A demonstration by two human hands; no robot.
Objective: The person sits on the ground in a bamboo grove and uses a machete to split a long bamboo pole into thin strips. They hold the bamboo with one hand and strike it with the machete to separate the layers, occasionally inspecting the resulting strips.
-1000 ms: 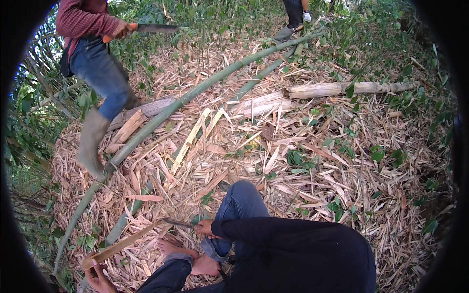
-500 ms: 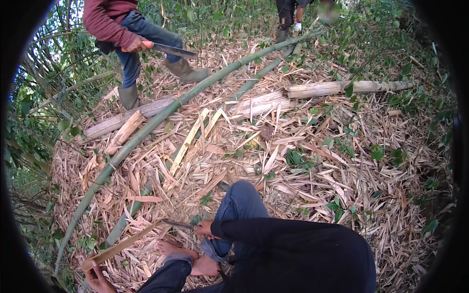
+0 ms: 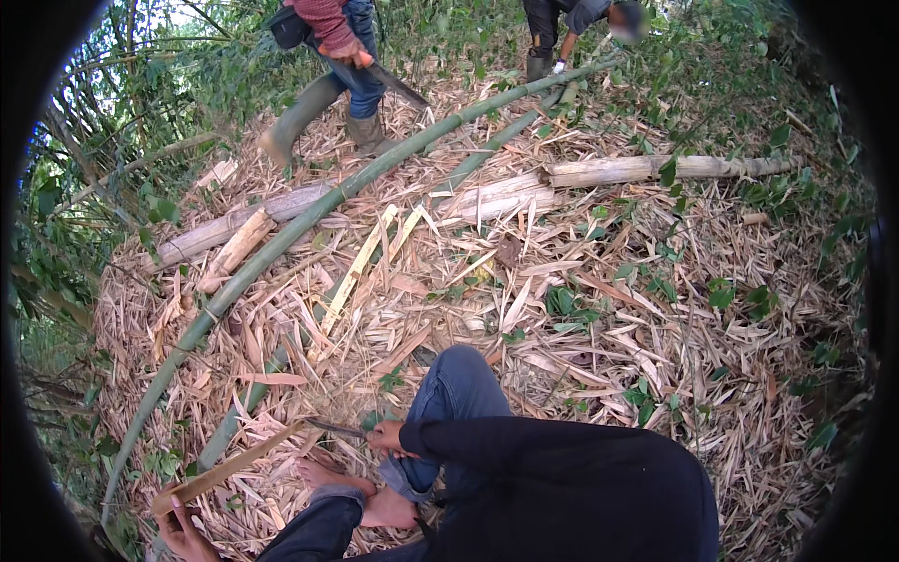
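My left hand [image 3: 184, 536], low at the left, grips the near end of a split bamboo strip [image 3: 229, 466], thumb along its edge. The strip slants up to the right, its far end meeting the tip of a thin, dark-bladed knife [image 3: 335, 429]. My right hand [image 3: 386, 437] is closed round the knife's handle beside my bent knee; the handle is mostly covered by the fingers. Whether the blade cuts into the strip or only touches it, I cannot tell. My bare feet [image 3: 389, 509] rest on the litter just below the blade.
Long green bamboo poles [image 3: 281, 245] run from lower left to far right. Dry pale logs [image 3: 646, 170] and yellowish split pieces [image 3: 361, 267] lie ahead on dry leaf litter. A booted co-worker with a machete [image 3: 398, 86] stands beyond the pole; another person [image 3: 560, 33] bends at its far end.
The co-worker with the machete has stepped to the right and farther off along the pole. The far person has bent lower. My hands, the strip and the knife have barely shifted.
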